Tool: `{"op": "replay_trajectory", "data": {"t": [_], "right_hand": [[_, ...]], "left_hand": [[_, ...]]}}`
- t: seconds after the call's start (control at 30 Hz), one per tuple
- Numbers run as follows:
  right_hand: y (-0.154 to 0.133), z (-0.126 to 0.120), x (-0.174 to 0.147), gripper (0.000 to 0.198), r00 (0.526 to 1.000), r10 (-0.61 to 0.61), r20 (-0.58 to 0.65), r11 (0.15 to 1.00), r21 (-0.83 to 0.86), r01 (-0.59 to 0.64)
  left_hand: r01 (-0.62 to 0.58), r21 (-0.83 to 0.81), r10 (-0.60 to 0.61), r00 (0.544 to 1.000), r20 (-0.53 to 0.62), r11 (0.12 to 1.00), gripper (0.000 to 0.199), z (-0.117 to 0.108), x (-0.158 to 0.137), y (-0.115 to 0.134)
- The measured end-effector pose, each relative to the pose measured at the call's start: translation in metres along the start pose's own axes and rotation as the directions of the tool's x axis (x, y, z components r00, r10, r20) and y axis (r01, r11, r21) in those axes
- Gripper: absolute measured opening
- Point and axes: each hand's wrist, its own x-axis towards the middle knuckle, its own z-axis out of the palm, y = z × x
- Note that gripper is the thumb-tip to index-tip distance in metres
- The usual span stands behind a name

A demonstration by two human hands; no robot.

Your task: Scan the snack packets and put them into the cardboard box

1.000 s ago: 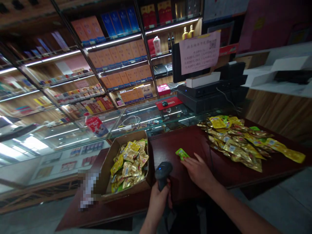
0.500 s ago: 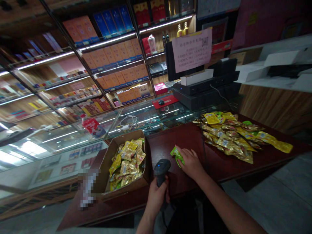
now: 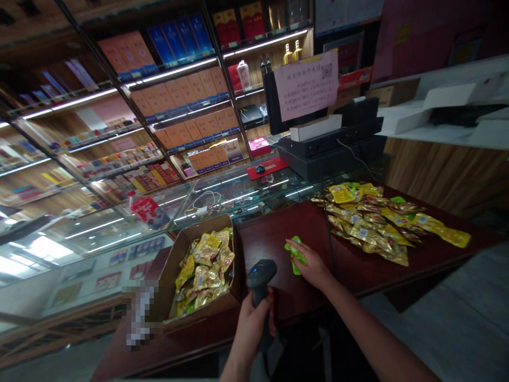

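Note:
My left hand [image 3: 254, 318] is wrapped round the handle of a black barcode scanner [image 3: 261, 275], whose head points up and away over the table edge. To its right, my right hand [image 3: 314, 265] has its fingers on a small green snack packet [image 3: 296, 253] just above or on the tabletop; I cannot tell which. On the left stands an open cardboard box [image 3: 167, 297] full of gold, yellow and green packets [image 3: 209, 276]. A heap of similar gold and yellow packets [image 3: 366, 223] lies on the right part of the table.
The dark red wooden table [image 3: 262, 233] meets a glass display counter [image 3: 178, 196]. A monitor [image 3: 272, 106] with a paper notice, a black cash drawer unit [image 3: 314, 154] and a mouse [image 3: 260, 168] stand behind. A red pouch [image 3: 149, 210] sits on the glass. Shelves of boxed goods line the wall.
The green packet has turned, and more of it shows beyond my right fingers. My left hand keeps the scanner in nearly the same place. The view has shifted slightly.

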Motion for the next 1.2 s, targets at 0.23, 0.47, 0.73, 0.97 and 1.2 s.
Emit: {"op": "replay_trajectory", "data": {"t": [0.23, 0.47, 0.73, 0.97, 1.2], "right_hand": [[0.0, 0.0, 0.0, 0.062, 0.993, 0.097, 0.06, 0.98, 0.166, -0.106], [-0.011, 0.0, -0.003, 0.067, 0.993, 0.076, 0.086, 0.941, 0.323, -0.1], [-0.008, 0.0, -0.005, 0.057, 0.997, 0.015, 0.079, 0.993, 0.118, -0.024], [-0.009, 0.0, -0.005, 0.058, 0.997, 0.026, 0.077, 0.99, 0.134, -0.036], [-0.005, 0.001, -0.004, 0.057, 0.998, 0.012, 0.054, 0.992, 0.122, -0.019]], "left_hand": [[-0.052, 0.036, 0.05, 0.998, 0.034, 0.998, 0.038, 0.008, -0.008, 0.017], [-0.03, 0.041, 0.027, 0.997, 0.069, 0.999, 0.04, 0.012, -0.011, 0.024], [-0.062, 0.087, 0.051, 0.992, 0.119, 0.994, 0.036, 0.013, -0.014, 0.029], [-0.069, 0.1, 0.054, 0.988, 0.142, 0.993, 0.032, 0.012, -0.014, 0.029], [-0.059, 0.103, 0.044, 0.99, 0.137, 0.993, 0.031, 0.011, -0.015, 0.026]]}}
